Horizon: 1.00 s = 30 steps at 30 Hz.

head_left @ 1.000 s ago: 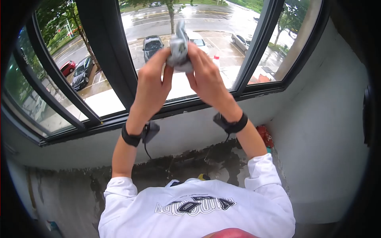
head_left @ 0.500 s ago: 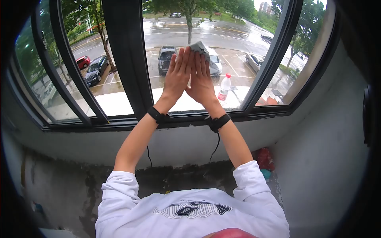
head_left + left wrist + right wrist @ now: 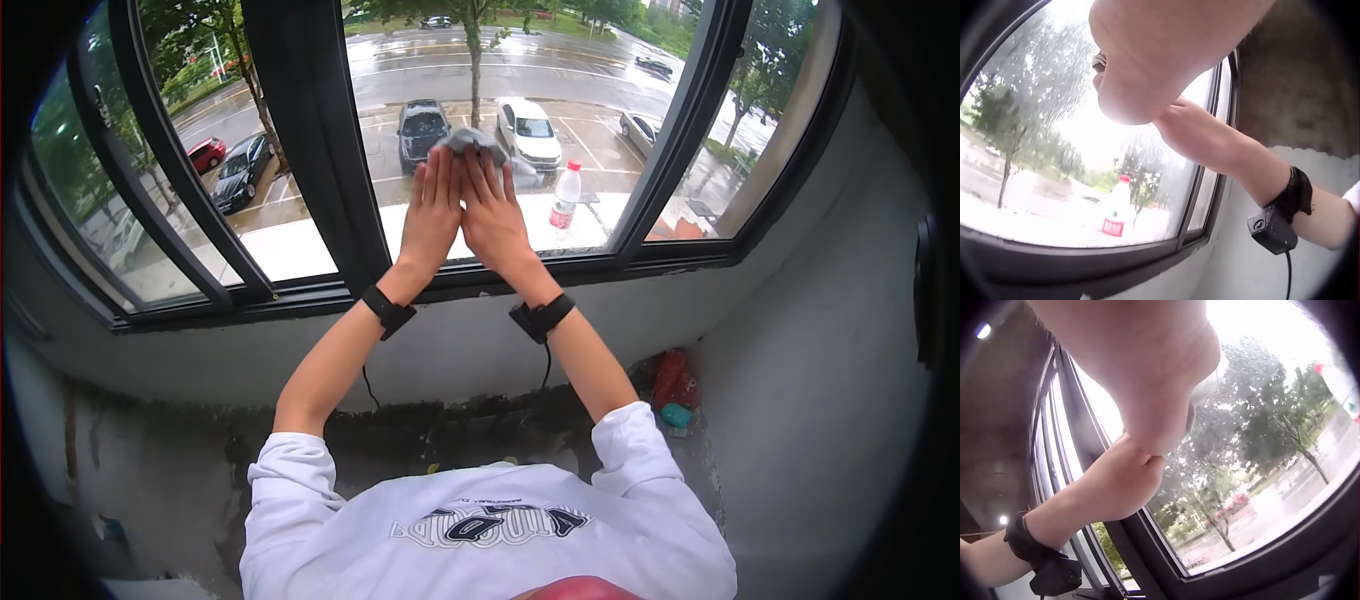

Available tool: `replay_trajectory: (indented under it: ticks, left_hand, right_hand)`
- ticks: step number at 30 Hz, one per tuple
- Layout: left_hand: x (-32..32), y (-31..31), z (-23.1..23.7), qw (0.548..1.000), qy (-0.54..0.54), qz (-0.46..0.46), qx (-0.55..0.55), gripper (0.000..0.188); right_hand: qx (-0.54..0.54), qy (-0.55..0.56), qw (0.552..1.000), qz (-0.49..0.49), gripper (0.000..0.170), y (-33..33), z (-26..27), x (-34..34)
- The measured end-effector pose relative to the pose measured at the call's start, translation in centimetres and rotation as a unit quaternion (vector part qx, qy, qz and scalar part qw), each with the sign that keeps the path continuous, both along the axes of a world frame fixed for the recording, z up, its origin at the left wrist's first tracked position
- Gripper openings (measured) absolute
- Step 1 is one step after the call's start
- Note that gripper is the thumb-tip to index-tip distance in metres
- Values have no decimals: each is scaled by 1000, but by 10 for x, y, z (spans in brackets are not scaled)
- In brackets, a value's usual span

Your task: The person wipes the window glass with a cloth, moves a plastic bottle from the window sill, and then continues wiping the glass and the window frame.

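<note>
A grey cloth [image 3: 468,138] lies bunched against the window glass [image 3: 1060,81], which shows wet streaks in the left wrist view. With fingers straight, my right hand [image 3: 496,222] presses flat over the cloth's lower part. My left hand [image 3: 431,222] is right beside it, fingers extended upward and fingertips at the cloth's left edge. The hands meet along their inner sides. In both wrist views the near hand's palm fills the top, and most of the cloth is hidden behind it.
A dark window frame [image 3: 310,150] surrounds the panes. Beyond the glass, a bottle with a red cap [image 3: 566,195] stands on a pale ledge [image 3: 400,225]. Parked cars and a wet road are outside. A red bag [image 3: 674,378] sits by the right wall below.
The hands first held the crumpled cloth between them, then flattened with straight fingers onto it at the glass. Since half a second ago, hands and cloth have shifted slightly down and left.
</note>
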<state>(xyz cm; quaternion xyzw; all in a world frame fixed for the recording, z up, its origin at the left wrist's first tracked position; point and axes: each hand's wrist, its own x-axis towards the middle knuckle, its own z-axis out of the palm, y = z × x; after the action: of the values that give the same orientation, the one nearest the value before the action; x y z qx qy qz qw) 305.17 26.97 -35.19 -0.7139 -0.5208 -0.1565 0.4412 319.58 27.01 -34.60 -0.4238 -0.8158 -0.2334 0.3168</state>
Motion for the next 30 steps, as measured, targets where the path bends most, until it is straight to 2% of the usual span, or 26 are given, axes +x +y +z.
replay_trajectory:
  ticks: [2, 3, 4, 5, 6, 8, 10, 11, 12, 15, 16, 17, 18, 19, 20, 21, 22, 24, 28, 30]
  left_hand:
    - [-8, 8, 64, 998, -31, -23, 39, 80]
    - [-12, 7, 96, 998, -15, -6, 58, 84]
    - [-18, 14, 119, 994, -42, -49, 88, 84]
    - [-24, 20, 137, 990, -48, -74, 113, 81]
    - [-24, 17, 152, 991, -40, -51, 116, 80]
    - [-28, 26, 150, 990, -39, -57, 127, 80]
    - [-25, 24, 126, 992, -44, -66, 101, 77]
    - [-24, 23, 112, 992, -57, -71, 86, 74]
    - [-22, 19, 92, 995, -59, -62, 49, 74]
    - [-12, -3, 20, 990, -80, -96, -67, 77]
    - [-6, -19, 0, 988, -38, -49, -139, 78]
    - [-5, -26, -28, 976, -55, -96, -188, 80]
    - [-5, -26, -61, 974, -18, -76, -214, 81]
    - [-5, -30, -87, 965, -25, -112, -236, 83]
    - [2, -34, -103, 962, 51, -45, -266, 83]
    - [2, -29, -113, 966, 51, -63, -244, 84]
    - [3, -27, -119, 970, 46, -79, -224, 85]
    - [21, -28, -84, 972, 31, -67, -222, 84]
    - [48, 3, 23, 995, 17, -89, -43, 75]
    - [58, 17, 79, 993, -5, -117, -11, 77]
  right_hand:
    - [80, 34, 996, 33, 71, 14, 59, -10]
    - [110, 45, 992, 47, 70, 19, 86, -15]
    - [135, 53, 988, 61, 68, 26, 110, -20]
    - [163, 53, 984, 52, 66, 29, 129, -26]
    - [160, 62, 984, 46, 66, 33, 134, -31]
    - [188, 117, 971, 85, 66, 39, 133, -37]
    - [180, 109, 976, 62, 67, 36, 112, -35]
    - [143, 115, 980, 73, 70, 31, 94, -34]
    - [107, 120, 983, 85, 73, 26, 76, -33]
    - [26, 78, 996, 31, 73, 7, -2, -19]
    - [-10, 73, 997, 22, 73, 2, -36, -15]
    - [-41, 103, 994, 20, 73, -3, -76, -12]
    - [-70, 133, 989, 17, 73, -10, -110, -11]
    - [-68, 142, 987, 9, 73, -18, -138, -8]
    - [-107, 156, 982, 1, 74, -27, -162, -4]
    - [-147, 167, 975, -7, 75, -31, -171, -4]
    - [-147, 170, 974, -12, 75, -29, -168, -2]
    - [-104, 156, 982, -33, 73, -18, -144, 6]
    - [30, 161, 986, -29, 69, 9, -18, 30]
    - [111, 136, 983, -53, 66, 21, 43, 44]
